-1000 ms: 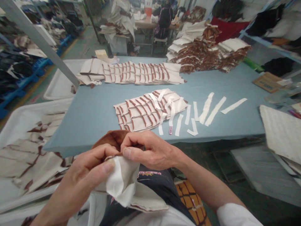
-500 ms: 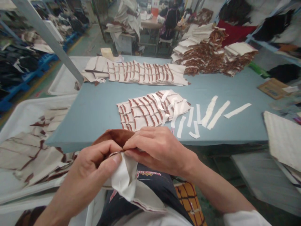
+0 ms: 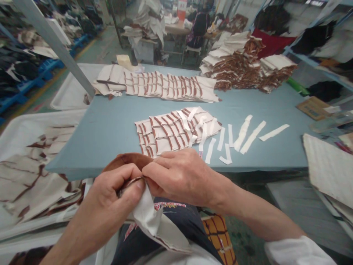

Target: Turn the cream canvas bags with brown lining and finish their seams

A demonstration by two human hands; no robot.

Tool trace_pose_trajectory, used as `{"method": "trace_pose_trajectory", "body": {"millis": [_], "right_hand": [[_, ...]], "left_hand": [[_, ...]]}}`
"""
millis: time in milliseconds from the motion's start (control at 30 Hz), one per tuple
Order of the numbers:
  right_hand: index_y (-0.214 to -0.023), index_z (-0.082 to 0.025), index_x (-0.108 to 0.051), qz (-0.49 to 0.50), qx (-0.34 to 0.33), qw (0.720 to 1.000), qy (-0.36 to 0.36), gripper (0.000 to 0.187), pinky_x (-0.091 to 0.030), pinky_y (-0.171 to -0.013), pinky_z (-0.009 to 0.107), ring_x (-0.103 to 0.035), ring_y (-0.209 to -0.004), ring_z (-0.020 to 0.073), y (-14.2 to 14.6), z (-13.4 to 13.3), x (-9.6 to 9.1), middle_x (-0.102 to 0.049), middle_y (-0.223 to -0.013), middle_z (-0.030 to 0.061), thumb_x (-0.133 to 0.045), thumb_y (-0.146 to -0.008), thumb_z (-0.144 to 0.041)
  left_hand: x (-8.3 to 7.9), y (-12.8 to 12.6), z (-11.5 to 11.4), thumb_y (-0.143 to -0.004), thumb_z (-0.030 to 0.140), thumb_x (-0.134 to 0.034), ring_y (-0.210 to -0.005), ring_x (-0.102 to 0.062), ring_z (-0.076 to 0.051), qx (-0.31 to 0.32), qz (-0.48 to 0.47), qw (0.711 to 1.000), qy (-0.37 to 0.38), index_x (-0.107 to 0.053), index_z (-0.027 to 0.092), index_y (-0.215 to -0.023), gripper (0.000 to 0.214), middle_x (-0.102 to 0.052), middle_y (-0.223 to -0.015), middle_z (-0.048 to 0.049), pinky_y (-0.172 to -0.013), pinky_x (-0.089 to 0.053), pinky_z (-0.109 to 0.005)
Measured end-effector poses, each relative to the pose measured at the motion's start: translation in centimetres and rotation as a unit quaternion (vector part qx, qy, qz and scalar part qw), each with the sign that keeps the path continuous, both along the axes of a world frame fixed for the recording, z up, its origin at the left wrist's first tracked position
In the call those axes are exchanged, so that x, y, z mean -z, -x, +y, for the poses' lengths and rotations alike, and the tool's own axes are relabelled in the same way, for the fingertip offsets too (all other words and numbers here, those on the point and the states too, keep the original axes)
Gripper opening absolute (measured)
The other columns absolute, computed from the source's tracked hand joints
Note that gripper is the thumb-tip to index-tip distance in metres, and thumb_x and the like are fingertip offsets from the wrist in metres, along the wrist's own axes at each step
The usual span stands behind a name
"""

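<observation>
Just over my lap, at the near edge of the table, both hands grip one fabric piece point(image 3: 149, 213), off-white on one side and brown on the other. My left hand point(image 3: 116, 197) pinches its folded edge between thumb and fingers. Close against it, my right hand point(image 3: 179, 175) is closed on the same seam, its fingertips partly hidden. A brown part of the cloth point(image 3: 131, 159) curves up behind the hands, while the off-white end hangs down over dark trousers. Beyond the hands lie sewn off-white panels point(image 3: 171, 134) with brown edges, and white strips point(image 3: 228, 136) partly cover them.
A long overlapping row of panels point(image 3: 165, 86) crosses the far side of the blue-grey table point(image 3: 110, 121). Tall fabric stacks point(image 3: 234, 62) stand at the back right. White bins point(image 3: 24, 127) with cloth sit left, beside a metal post point(image 3: 63, 48). A person point(image 3: 200, 27) sits farther back.
My right hand has shifted slightly left and its fingers have curled in closer to the left thumb. The hanging cloth has twisted a little. The view has turned slightly.
</observation>
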State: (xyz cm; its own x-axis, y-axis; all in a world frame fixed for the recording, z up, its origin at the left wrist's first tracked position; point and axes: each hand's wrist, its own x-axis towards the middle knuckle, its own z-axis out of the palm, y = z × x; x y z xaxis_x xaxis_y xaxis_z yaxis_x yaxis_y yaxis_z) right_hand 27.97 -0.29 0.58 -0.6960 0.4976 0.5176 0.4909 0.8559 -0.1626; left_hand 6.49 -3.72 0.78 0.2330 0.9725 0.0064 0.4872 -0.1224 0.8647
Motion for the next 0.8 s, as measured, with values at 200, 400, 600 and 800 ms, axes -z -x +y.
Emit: {"method": "trace_pose_trajectory", "body": {"millis": [200,400,600,800], "right_hand": [[-0.083,-0.023,-0.064,0.079,0.011,0.997,0.019,0.027,-0.035,-0.058,0.030,-0.059,-0.060,0.0117,0.3,0.8,2.0,-0.070,-0.069,-0.0045,-0.052,-0.105,-0.014],[-0.090,-0.021,-0.068,0.151,-0.036,0.987,0.045,0.021,-0.043,-0.064,0.026,-0.067,-0.070,0.0109,0.1,1.3,3.1,-0.075,-0.079,-0.0021,-0.054,-0.103,-0.011],[-0.105,-0.021,-0.070,0.221,-0.068,0.956,0.183,0.008,-0.050,-0.066,0.022,-0.069,-0.069,0.0108,0.1,1.2,3.6,-0.077,-0.083,-0.0015,-0.062,-0.103,-0.021],[-0.106,-0.021,-0.068,0.225,-0.092,0.967,0.070,0.012,-0.048,-0.064,0.022,-0.069,-0.068,0.0101,0.2,1.7,3.7,-0.076,-0.081,-0.0021,-0.058,-0.107,-0.014]], "left_hand": [[0.4,-0.1,0.2,-0.094,0.037,-0.062,-0.053,-0.044,-0.013,-0.028,0.001,0.999,0.025,-0.062,0.025,-0.064,0.032,-0.054,-0.059,0.0068,-0.052,-0.040,-0.025],[-0.1,-0.2,0.3,-0.095,0.043,-0.062,-0.058,-0.051,-0.015,-0.027,-0.005,0.998,0.050,-0.065,0.024,-0.067,0.035,-0.062,-0.062,0.0043,-0.054,-0.039,-0.026],[-2.2,-1.5,-0.1,-0.091,0.047,-0.063,-0.060,-0.044,-0.015,-0.076,-0.007,0.994,0.084,-0.062,0.024,-0.062,0.038,-0.056,-0.062,0.0057,-0.061,-0.040,-0.027],[-2.3,-0.9,0.1,-0.092,0.046,-0.066,-0.062,-0.050,-0.014,-0.054,-0.015,0.994,0.096,-0.072,0.024,-0.066,0.035,-0.061,-0.064,0.0061,-0.065,-0.045,-0.025]]}}
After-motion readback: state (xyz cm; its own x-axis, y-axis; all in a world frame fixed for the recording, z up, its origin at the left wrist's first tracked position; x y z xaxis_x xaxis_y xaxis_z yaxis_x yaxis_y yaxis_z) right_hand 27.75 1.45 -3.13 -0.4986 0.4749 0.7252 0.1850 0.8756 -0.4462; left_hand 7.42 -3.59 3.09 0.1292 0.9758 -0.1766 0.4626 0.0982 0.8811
